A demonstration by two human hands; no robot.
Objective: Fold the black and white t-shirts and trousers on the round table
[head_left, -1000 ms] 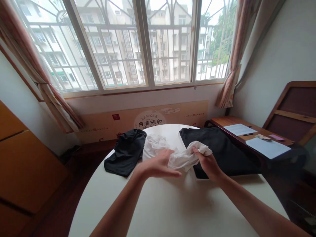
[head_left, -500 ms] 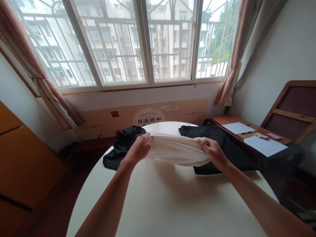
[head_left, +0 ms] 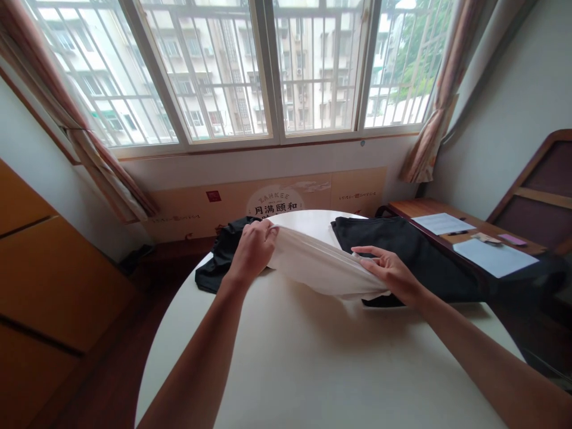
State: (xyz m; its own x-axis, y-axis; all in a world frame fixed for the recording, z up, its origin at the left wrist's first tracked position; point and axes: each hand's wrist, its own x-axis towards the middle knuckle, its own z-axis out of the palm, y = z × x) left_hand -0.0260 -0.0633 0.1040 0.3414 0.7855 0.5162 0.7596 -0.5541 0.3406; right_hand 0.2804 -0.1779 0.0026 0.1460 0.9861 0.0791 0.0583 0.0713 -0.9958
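A white piece of cloth (head_left: 319, 265) is stretched between my two hands above the round white table (head_left: 286, 357); its kind of garment I cannot make out. My left hand (head_left: 253, 250) is closed on its left end. At the right end, my right hand (head_left: 388, 271) pinches the cloth between thumb and fingers, with the index finger stretched out. Behind my left hand lies a crumpled black garment (head_left: 218, 259). A flatter, folded black garment (head_left: 415, 256) lies on the table behind my right hand.
A wooden side table (head_left: 402, 210) at the right bears papers (head_left: 494, 255), a pen and a pink item (head_left: 512, 239). Next to it leans a brown wooden frame (head_left: 536, 179). A printed cardboard panel (head_left: 192, 208) stands below the barred window. An orange-brown cabinet (head_left: 44, 262) is at the left.
The cloth has tilted, its left end now higher than its right. My right hand's index finger has straightened out. The whole view has tipped down slightly.
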